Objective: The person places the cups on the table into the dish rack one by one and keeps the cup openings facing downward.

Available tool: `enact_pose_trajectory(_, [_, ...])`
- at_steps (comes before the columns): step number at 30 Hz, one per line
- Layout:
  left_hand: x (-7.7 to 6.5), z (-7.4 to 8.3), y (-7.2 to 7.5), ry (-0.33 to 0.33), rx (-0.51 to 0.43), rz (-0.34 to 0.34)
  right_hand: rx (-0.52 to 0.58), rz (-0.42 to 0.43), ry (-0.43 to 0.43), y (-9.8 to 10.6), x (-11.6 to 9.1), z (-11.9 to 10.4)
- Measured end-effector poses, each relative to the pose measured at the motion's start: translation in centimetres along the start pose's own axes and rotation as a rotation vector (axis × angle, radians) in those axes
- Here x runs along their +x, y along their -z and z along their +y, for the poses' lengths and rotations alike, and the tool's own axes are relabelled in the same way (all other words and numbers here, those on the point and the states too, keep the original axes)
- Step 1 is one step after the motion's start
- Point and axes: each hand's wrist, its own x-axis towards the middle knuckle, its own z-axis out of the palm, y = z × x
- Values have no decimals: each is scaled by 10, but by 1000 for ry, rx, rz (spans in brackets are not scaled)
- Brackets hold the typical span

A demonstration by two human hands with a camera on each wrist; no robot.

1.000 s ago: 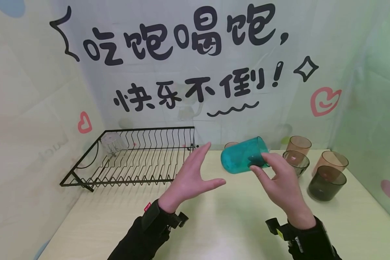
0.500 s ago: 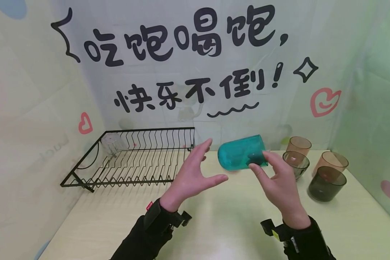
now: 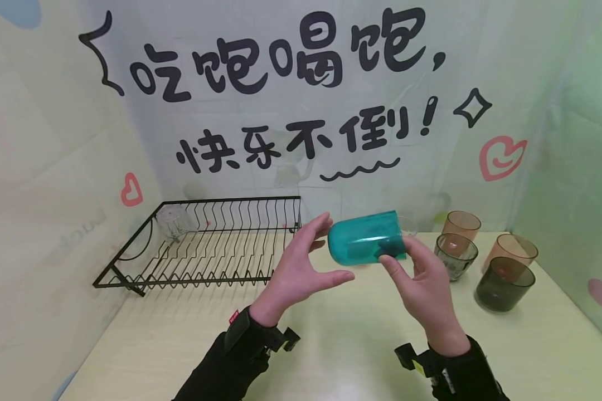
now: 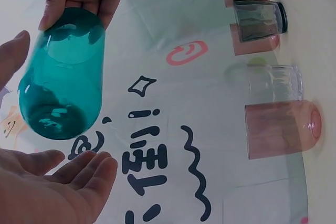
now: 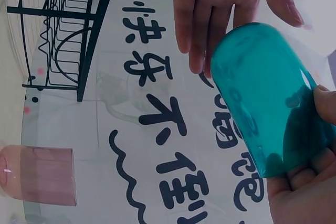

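A translucent teal cup (image 3: pixel 363 239) lies tilted on its side in the air, its rounded base toward the left. My right hand (image 3: pixel 423 289) grips it near the rim end, thumb on the near side and fingers behind. My left hand (image 3: pixel 298 273) is spread, thumb apart from the fingers, with the fingertips close to the cup's base. In the left wrist view the cup (image 4: pixel 63 93) hangs between both hands. The right wrist view shows the left hand's fingers (image 5: pixel 198 35) straight beside the cup's base.
A black wire dish rack (image 3: pixel 231 199) stands at the back left with a clear glass (image 3: pixel 174 223) in it. Amber and grey glasses, including a dark one (image 3: pixel 504 287), stand at the right. A pink glass (image 4: pixel 278 129) and a clear glass (image 4: pixel 275 83) stand by the back wall.
My right hand has moved left with the teal cup, bringing its base close to the left hand's fingertips. The left hand has shifted slightly right, still spread.
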Motion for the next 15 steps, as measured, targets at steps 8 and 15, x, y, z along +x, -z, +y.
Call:
enact_pose_trajectory(8, [0, 3, -2, 47, -110, 6, 116, 33, -50, -7, -2, -1])
enact_pose_trajectory(15, [1, 6, -3, 67, -171, 8, 142, 47, -111, -11, -4, -1])
